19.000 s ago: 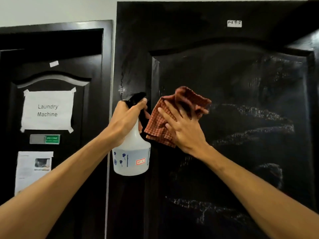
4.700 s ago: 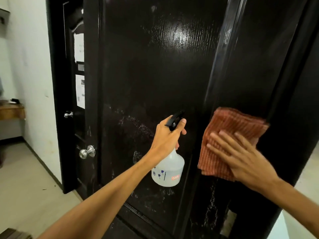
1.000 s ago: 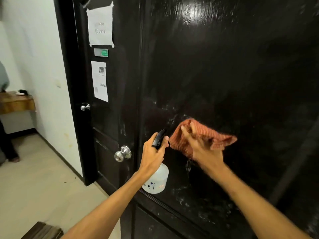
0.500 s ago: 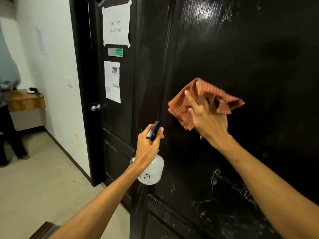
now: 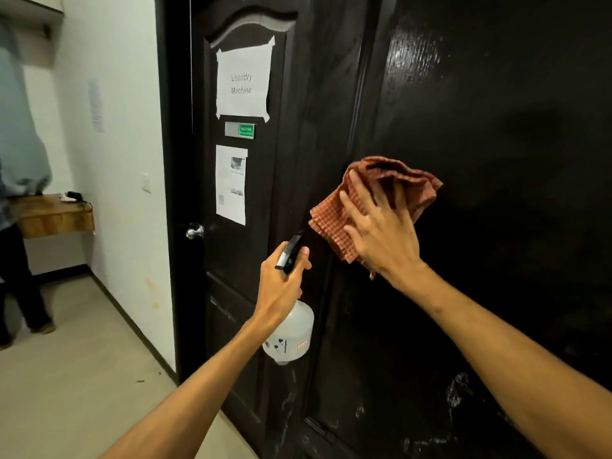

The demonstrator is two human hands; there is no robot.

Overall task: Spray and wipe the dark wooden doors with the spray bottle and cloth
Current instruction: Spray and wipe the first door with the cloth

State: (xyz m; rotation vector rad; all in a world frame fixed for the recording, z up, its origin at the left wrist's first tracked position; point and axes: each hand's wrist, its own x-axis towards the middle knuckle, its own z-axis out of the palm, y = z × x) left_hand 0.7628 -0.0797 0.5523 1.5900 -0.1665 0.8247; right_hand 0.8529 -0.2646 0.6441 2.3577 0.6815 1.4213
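Observation:
My right hand presses a red checked cloth flat against the glossy dark wooden door, fingers spread over the fabric. My left hand grips the neck of a white spray bottle with a black trigger head, held just left of the cloth and close to the door's left edge. Wet streaks show low on the door. A second dark door with paper notices stands further left.
The left door carries a "Laundry Machine" sign, a green tag, a printed sheet and a silver knob. A white wall, a wooden shelf and a standing person are at far left, over pale floor.
My right hand with the cloth has shifted slightly along the door panel. The view has panned left, showing more of the laundry door. The left hand keeps hold of the bottle.

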